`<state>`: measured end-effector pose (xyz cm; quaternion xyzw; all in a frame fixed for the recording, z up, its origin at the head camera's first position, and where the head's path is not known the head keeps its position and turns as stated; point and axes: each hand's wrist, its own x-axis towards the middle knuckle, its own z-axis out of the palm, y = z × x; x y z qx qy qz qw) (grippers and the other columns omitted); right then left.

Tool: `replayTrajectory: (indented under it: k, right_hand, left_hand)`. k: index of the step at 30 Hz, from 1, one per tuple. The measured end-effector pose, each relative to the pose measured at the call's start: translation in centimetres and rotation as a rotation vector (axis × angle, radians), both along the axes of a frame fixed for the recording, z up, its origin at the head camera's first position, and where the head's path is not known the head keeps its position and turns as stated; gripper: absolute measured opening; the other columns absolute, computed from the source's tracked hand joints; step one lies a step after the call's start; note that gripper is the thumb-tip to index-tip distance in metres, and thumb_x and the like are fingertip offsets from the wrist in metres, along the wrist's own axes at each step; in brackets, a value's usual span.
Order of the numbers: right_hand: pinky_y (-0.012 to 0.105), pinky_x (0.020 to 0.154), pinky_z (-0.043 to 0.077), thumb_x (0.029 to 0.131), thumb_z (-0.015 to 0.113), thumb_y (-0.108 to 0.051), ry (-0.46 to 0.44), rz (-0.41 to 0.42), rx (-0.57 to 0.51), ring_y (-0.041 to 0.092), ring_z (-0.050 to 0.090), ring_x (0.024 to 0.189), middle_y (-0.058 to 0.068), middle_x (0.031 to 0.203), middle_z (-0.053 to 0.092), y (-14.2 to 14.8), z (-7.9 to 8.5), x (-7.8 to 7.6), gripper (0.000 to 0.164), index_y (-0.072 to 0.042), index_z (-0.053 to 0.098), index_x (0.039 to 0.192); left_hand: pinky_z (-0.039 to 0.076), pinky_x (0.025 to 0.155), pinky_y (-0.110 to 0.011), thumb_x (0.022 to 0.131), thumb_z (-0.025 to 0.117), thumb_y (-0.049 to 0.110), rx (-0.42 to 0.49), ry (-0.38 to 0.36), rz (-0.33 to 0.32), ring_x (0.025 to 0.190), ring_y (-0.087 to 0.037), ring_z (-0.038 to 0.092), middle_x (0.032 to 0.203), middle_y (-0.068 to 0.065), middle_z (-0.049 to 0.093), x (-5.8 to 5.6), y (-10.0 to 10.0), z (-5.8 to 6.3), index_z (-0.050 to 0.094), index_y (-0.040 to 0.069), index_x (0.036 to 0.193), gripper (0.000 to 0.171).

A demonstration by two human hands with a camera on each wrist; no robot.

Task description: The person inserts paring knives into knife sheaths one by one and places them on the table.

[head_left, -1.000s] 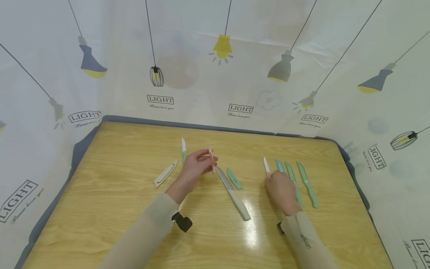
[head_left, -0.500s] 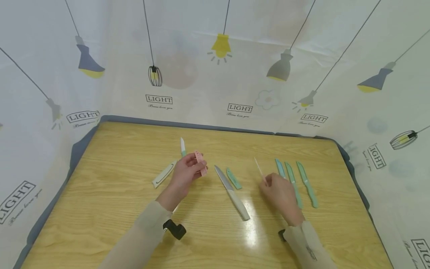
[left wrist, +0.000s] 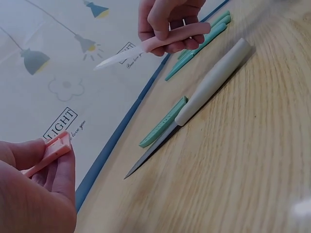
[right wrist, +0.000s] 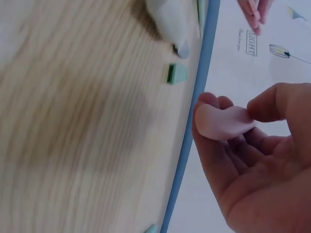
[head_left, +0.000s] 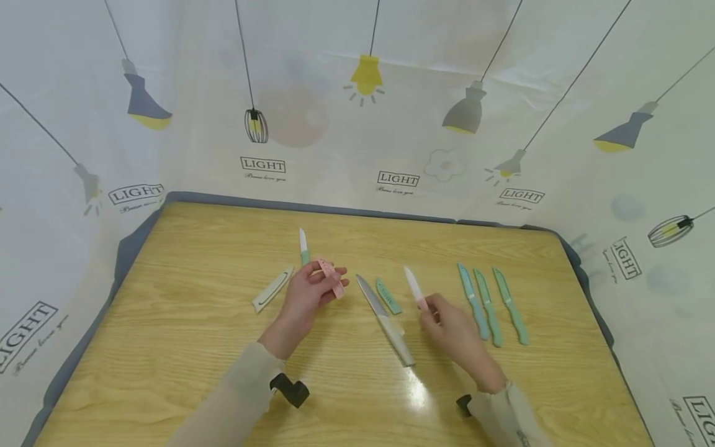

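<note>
My left hand (head_left: 296,304) pinches a pink knife sheath (head_left: 331,277) between thumb and fingers, its open end showing in the left wrist view. In my right hand (head_left: 460,332) is a small knife with a white blade (head_left: 414,285) and a pink handle (left wrist: 177,38). The blade points away and slightly left, raised above the table. Between the hands lies a large bare knife with a cream handle (head_left: 398,341), a green sheath (head_left: 388,296) beside its blade. Close behind the left hand, a small knife with a white blade (head_left: 303,239) has its green handle partly hidden.
A cream sheath (head_left: 273,290) lies left of the left hand. Right of the right hand, a blue knife (head_left: 472,302) and two green knives (head_left: 488,308) lie side by side in their sheaths. A printed curtain (head_left: 335,155) stands behind the wooden table (head_left: 167,310).
My right hand has lifted the pink-handled knife from beside the blue knife and brought it left. My left hand has shifted left and turned the pink sheath so its broad face shows.
</note>
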<state>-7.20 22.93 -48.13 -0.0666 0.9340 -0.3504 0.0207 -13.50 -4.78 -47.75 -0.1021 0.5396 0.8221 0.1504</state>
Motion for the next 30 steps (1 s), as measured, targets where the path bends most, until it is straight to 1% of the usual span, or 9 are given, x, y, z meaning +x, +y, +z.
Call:
replayTrajectory:
  k: [2,4,6,8,13,17,21,25,30]
  right_hand:
    - [0.022,0.048,0.050,0.099,0.050,-0.014,-0.040,0.030,-0.083,0.015,0.061,0.065,0.007,0.082,0.065,-0.4,0.1,0.2,0.021,0.001,0.059,0.111]
    - [0.021,0.047,0.048,0.103,0.046,-0.015,-0.078,0.052,-0.158,0.016,0.059,0.062,0.010,0.078,0.062,-0.7,0.2,0.4,0.023,0.003,0.056,0.112]
    - [0.019,0.044,0.043,0.104,0.043,-0.017,-0.098,0.054,-0.201,0.014,0.053,0.057,0.012,0.074,0.058,-1.0,0.4,0.5,0.025,0.003,0.055,0.113]
    - [0.019,0.041,0.037,0.105,0.042,-0.020,-0.106,0.034,-0.222,0.011,0.046,0.052,0.012,0.071,0.055,-1.3,0.5,0.6,0.027,0.001,0.055,0.114]
    - [0.020,0.041,0.034,0.104,0.043,-0.029,-0.089,-0.007,-0.222,0.008,0.038,0.049,0.007,0.072,0.053,-2.4,1.0,0.9,0.031,-0.004,0.060,0.109]
    - [0.019,0.039,0.032,0.103,0.044,-0.031,-0.068,0.047,-0.204,0.006,0.036,0.047,0.006,0.069,0.054,-3.1,0.9,0.9,0.033,-0.004,0.063,0.103]
    - [0.017,0.039,0.033,0.103,0.045,-0.032,-0.078,0.098,-0.176,0.005,0.040,0.049,0.007,0.071,0.058,-3.7,0.6,1.0,0.034,-0.004,0.064,0.104]
    - [0.016,0.039,0.033,0.102,0.045,-0.035,-0.112,0.115,-0.183,0.005,0.041,0.050,0.008,0.071,0.059,-4.4,0.5,1.1,0.036,-0.004,0.064,0.105]
    - [0.015,0.037,0.032,0.102,0.046,-0.034,-0.138,0.116,-0.193,0.004,0.040,0.047,0.000,0.064,0.055,-4.9,0.4,1.1,0.035,-0.004,0.065,0.105]
  left_hand:
    - [0.055,0.086,-0.034,0.093,0.060,0.003,0.020,-0.004,0.008,0.105,-0.032,0.064,0.128,-0.030,0.055,0.1,0.1,-0.1,0.041,-0.010,0.132,0.045]
    - [0.054,0.088,-0.036,0.093,0.060,0.001,0.044,-0.008,0.015,0.107,-0.035,0.062,0.128,-0.030,0.055,0.2,0.1,-0.3,0.039,-0.011,0.132,0.046]
    - [0.053,0.090,-0.038,0.093,0.059,0.000,0.066,-0.009,0.021,0.109,-0.038,0.060,0.127,-0.030,0.056,0.3,0.2,-0.3,0.038,-0.012,0.132,0.046]
    - [0.052,0.091,-0.039,0.093,0.059,-0.001,0.076,-0.005,0.028,0.109,-0.039,0.060,0.126,-0.030,0.057,0.4,0.4,-0.4,0.038,-0.012,0.131,0.045]
    - [0.051,0.091,-0.040,0.093,0.058,-0.003,0.086,0.024,0.064,0.102,-0.033,0.065,0.123,-0.030,0.058,0.7,0.8,-0.4,0.038,-0.014,0.131,0.045]
    - [0.054,0.088,-0.037,0.092,0.058,-0.003,0.096,0.039,0.086,0.099,-0.030,0.067,0.122,-0.031,0.058,0.8,1.0,-0.5,0.038,-0.014,0.130,0.044]
    - [0.055,0.085,-0.034,0.092,0.061,-0.001,0.091,0.036,0.100,0.098,-0.029,0.067,0.114,-0.027,0.064,0.9,1.1,-0.8,0.041,-0.011,0.127,0.042]
    - [0.056,0.084,-0.034,0.091,0.063,0.000,0.092,0.038,0.107,0.096,-0.027,0.068,0.108,-0.024,0.067,0.9,1.2,-0.9,0.041,-0.012,0.127,0.044]
    - [0.056,0.084,-0.035,0.091,0.062,-0.001,0.090,0.065,0.118,0.094,-0.027,0.069,0.105,-0.024,0.068,1.1,1.4,-0.8,0.040,-0.013,0.126,0.043]
